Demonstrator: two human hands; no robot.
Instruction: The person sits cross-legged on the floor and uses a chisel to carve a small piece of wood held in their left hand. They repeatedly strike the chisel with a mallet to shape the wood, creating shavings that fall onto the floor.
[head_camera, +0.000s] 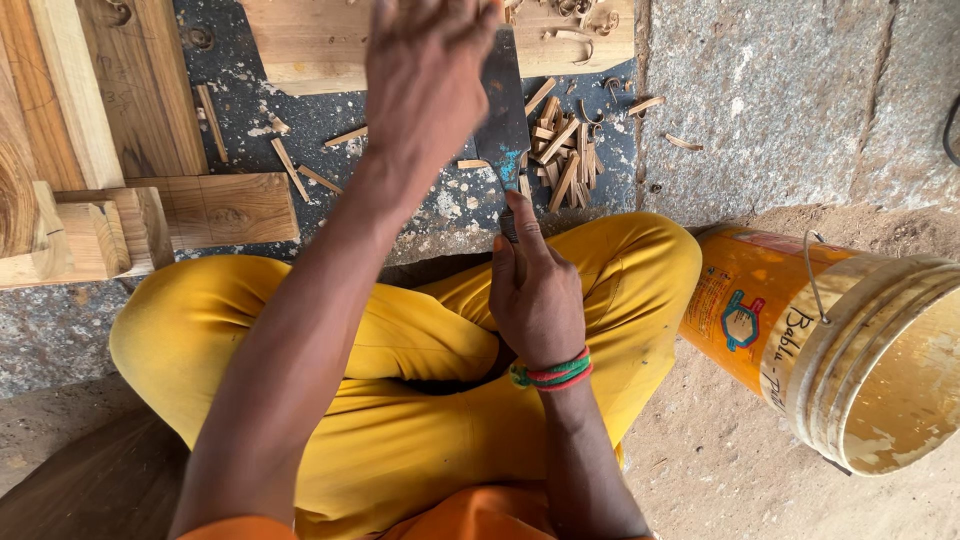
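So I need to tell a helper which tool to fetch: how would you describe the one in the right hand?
Start at the yellow bucket lying on its side, then look left past the knee to the right hand. It grips a chisel pointing away toward the pile of wood chips. Its broad, flat, dark metal blade sets it apart from the pale wood around it.

Dark flat-bladed adze or chisel (503, 120), upright, handle gripped, probably metal.

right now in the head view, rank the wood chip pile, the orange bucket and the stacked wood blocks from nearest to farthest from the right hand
Measured from the right hand, which grips a flat blade tool:
1. Wood chip pile, just ahead of the hand on the dark mat.
2. Orange bucket, lying on its side to the right.
3. Stacked wood blocks, far over on the left.
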